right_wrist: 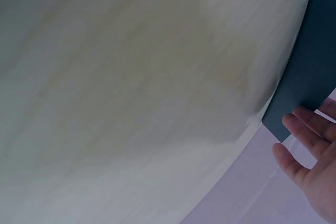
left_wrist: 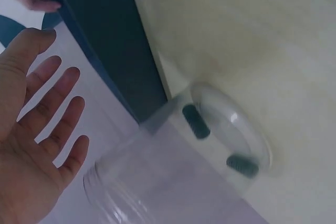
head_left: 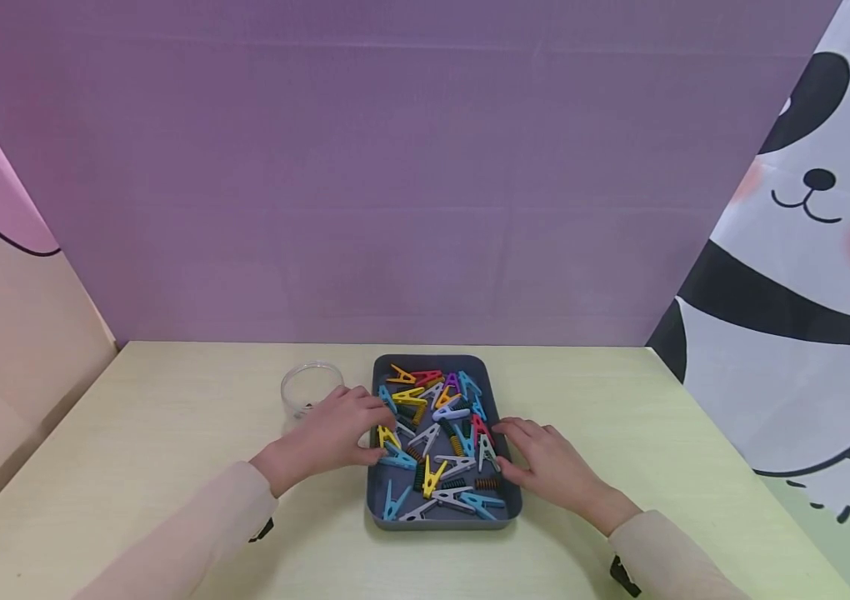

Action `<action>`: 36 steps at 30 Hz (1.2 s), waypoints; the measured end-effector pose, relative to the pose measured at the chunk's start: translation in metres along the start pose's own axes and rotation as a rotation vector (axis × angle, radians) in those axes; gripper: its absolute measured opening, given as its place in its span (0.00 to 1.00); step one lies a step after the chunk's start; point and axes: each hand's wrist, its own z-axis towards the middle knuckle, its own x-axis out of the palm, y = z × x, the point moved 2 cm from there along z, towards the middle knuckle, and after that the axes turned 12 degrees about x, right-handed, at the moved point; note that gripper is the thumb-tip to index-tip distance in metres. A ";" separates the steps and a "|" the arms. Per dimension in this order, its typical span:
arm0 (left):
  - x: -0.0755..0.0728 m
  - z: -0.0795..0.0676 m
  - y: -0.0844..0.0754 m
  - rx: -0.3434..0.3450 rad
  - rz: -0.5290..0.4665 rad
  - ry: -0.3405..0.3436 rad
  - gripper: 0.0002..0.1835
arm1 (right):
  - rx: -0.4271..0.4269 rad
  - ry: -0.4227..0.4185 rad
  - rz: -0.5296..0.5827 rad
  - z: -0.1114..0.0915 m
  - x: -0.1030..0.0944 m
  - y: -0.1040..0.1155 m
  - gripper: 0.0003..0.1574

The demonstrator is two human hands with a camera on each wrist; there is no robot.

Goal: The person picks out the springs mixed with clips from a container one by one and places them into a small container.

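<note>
A dark grey tray (head_left: 436,525) holds a loose heap of plastic clothespins in yellow, light blue, white, red and purple. Among them lie ribbed cylinders in dark green and brown, such as a brown one (head_left: 487,483). My left hand (head_left: 335,433) is at the tray's left rim, its fingertips over the edge near a light blue clothespin (head_left: 399,457). In the left wrist view its fingers are spread, with nothing between them. At the opposite rim, the fingertips of my right hand (head_left: 556,471) reach the edge beside a white clothespin (head_left: 487,452), fingers loosely bent.
Just left of the tray, behind my left hand, stands a clear round jar (head_left: 311,364). Two dark green ribbed cylinders (left_wrist: 196,121) lie at its bottom. The pale wooden table (head_left: 192,417) ends at a purple backdrop (head_left: 387,208), with a panda print (head_left: 792,333) at the right.
</note>
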 end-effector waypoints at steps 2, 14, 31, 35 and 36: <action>0.005 0.001 -0.002 0.015 0.010 0.015 0.17 | 0.001 0.005 -0.001 0.000 0.000 0.000 0.26; 0.029 0.012 -0.016 0.049 -0.010 0.111 0.18 | 0.018 0.029 0.005 0.000 -0.001 0.001 0.27; 0.040 0.019 -0.028 0.045 -0.001 0.127 0.19 | 0.015 0.012 0.017 -0.001 -0.002 0.001 0.26; 0.042 0.020 -0.029 0.052 0.013 0.119 0.19 | 0.014 0.009 0.022 -0.001 -0.002 0.001 0.26; 0.043 0.020 -0.029 0.055 0.015 0.117 0.19 | 0.012 0.005 0.021 -0.001 -0.001 0.001 0.26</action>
